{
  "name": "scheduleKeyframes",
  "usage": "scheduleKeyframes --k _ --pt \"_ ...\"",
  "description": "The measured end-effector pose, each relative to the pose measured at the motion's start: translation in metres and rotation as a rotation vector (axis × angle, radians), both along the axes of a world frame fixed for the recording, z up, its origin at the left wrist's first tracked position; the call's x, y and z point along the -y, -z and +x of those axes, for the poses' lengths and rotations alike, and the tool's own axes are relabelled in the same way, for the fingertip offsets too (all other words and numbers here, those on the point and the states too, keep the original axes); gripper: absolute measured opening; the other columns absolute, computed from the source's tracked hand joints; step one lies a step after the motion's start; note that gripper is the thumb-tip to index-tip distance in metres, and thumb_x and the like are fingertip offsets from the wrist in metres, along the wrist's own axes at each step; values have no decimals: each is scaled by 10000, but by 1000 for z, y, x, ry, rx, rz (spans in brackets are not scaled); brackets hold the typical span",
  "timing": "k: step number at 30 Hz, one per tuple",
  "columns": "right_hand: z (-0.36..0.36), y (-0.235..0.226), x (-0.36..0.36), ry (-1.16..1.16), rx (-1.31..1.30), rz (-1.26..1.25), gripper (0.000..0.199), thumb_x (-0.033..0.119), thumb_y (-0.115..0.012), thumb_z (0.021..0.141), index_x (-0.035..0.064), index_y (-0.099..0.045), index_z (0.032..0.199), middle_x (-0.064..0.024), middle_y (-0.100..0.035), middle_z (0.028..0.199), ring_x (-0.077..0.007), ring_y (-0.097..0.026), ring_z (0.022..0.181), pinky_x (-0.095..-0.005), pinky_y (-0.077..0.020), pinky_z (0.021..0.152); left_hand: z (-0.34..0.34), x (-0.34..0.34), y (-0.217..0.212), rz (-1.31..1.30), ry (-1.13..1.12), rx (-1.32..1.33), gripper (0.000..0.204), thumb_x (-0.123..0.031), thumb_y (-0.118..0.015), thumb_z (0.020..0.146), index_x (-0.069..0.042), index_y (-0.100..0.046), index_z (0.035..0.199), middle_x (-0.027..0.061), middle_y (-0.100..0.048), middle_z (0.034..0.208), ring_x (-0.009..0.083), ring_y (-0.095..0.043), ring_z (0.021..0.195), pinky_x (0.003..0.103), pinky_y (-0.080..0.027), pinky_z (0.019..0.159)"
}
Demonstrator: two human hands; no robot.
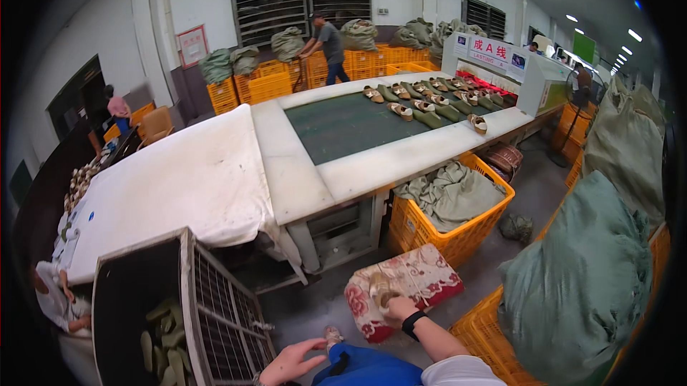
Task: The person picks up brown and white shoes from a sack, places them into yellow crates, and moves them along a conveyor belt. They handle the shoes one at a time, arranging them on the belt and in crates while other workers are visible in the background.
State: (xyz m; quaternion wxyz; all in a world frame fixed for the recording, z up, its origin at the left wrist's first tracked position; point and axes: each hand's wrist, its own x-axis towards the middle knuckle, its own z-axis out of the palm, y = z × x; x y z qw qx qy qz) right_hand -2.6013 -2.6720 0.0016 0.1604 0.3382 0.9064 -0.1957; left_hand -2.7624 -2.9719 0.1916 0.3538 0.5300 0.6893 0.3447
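My right hand, with a black band at its wrist, is closed on a beige-gold shoe. The shoe is over a stool or seat covered in red-and-cream floral cloth; part of it is hidden by my fingers. My left hand hangs low with its fingers apart and nothing in it. Nearest to that hand is a metal-framed mesh cart, with green shoe lasts lying inside. Ahead, a dark green conveyor belt carries rows of brown-and-white shoes and green lasts.
A yellow crate with grey-green cloth stands under the belt's edge. To my right are large green sacks on yellow crates. White cloth covers a table at left. A person stands by far crates; another sits at lower left.
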Motion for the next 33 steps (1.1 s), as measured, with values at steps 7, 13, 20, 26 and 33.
scheduleKeyframes --k 7,13,20,26,33 --pt "-118 16 -31 -101 11 -231 436 358 -702 672 9 -676 932 -195 -651 998 -334 -630 942 -378 -487 839 -139 -40 -37 -79 -159 -233 412 -160 -658 806 -43 -538 1183 110 -653 1009 235 -635 941 311 -483 812" --pt "-161 -37 -69 -81 -29 -209 473 474 -625 725 43 -679 911 -175 -664 875 -333 -636 837 -405 -492 740 -226 -119 -19 -49 44 -268 419 -182 -658 800 -50 -536 1179 121 -642 1004 274 -624 887 337 -494 759" --pt "-171 -96 -87 136 -173 -202 401 439 -607 765 70 -676 904 -178 -655 864 -347 -624 825 -417 -479 719 -313 -220 10 26 472 -303 434 -225 -623 830 -47 -504 1207 143 -624 1045 293 -607 960 346 -487 827" --pt "-203 -162 -118 522 -368 -20 376 429 -610 763 63 -665 826 -162 -650 806 -331 -627 776 -399 -486 694 -403 -288 13 67 460 -346 446 -250 -616 835 -49 -497 1215 157 -622 1052 311 -606 940 362 -490 803" --pt "-259 -193 -160 924 -587 73 371 389 -694 743 27 -648 806 -162 -620 728 -336 -615 699 -390 -475 633 -465 -353 27 150 488 -326 433 -234 -633 811 -43 -514 1180 207 -618 981 374 -586 906 412 -483 783"
